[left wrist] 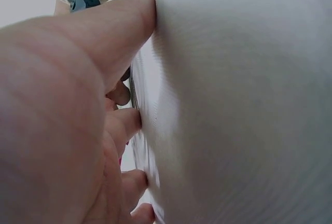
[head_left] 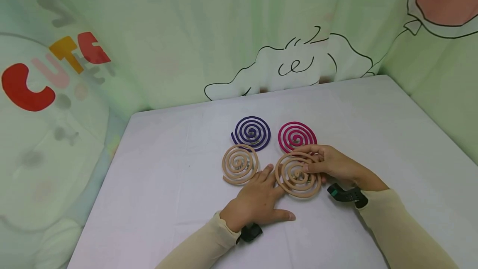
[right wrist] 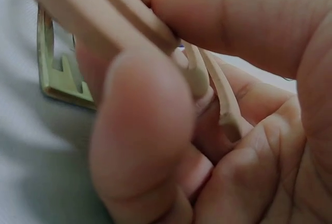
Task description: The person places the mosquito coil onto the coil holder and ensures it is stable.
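My right hand [head_left: 337, 164] pinches a tan mosquito coil [head_left: 297, 174] between thumb and fingers. In the right wrist view, the rings of this coil [right wrist: 96, 19] pass between the fingertips, and a flat brassy metal stand [right wrist: 62, 93] shows below on the cloth. My left hand [head_left: 257, 202] lies palm down with its fingers spread; its fingers reach to the edge of the held coil, partly beneath it. Left of that hand lies a second tan coil [head_left: 240, 164], its rim close to the fingers. In the left wrist view, thumb and fingertips meet the white cloth.
Behind the tan coils lie a purple coil [head_left: 252, 133] and a pink coil [head_left: 296, 137], the pink one partly covered by the right hand. A white cloth [head_left: 157, 202] covers the table. A printed green curtain [head_left: 168, 45] hangs along the back and sides.
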The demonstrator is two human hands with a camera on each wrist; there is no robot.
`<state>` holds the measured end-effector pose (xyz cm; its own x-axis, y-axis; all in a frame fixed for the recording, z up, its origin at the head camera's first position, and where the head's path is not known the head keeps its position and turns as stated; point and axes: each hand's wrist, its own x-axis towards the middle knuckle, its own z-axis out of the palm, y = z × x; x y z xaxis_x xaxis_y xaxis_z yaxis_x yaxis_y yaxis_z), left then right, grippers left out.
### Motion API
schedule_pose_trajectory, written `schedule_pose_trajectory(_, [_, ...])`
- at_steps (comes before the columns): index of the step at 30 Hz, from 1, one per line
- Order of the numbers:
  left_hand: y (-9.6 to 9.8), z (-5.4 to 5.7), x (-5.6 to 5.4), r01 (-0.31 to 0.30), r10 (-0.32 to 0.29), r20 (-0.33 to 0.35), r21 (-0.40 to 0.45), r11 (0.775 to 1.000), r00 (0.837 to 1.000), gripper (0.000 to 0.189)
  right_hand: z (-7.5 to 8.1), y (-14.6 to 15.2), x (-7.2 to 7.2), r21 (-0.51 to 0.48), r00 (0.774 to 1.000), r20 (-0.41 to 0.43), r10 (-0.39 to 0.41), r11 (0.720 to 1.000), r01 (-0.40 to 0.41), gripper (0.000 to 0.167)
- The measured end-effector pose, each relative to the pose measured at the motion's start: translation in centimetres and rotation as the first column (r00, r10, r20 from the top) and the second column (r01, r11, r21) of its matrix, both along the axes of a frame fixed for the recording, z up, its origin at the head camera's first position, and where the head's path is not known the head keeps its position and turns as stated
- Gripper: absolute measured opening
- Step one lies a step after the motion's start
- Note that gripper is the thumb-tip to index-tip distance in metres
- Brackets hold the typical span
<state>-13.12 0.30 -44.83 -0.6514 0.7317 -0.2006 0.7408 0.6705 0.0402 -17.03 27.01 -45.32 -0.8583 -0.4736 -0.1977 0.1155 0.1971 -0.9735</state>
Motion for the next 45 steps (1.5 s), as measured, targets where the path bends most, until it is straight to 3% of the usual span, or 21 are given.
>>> schedule_pose_trajectory(45, [-0.05, 0.03, 0.03, 0.013, -0.013, -0.019, 0.016, 1.0, 1.0, 0.094, 0.46, -0.21, 0.16, 0.006, 0.998, -0.022, -0.06, 0.998, 0.06, 0.063])
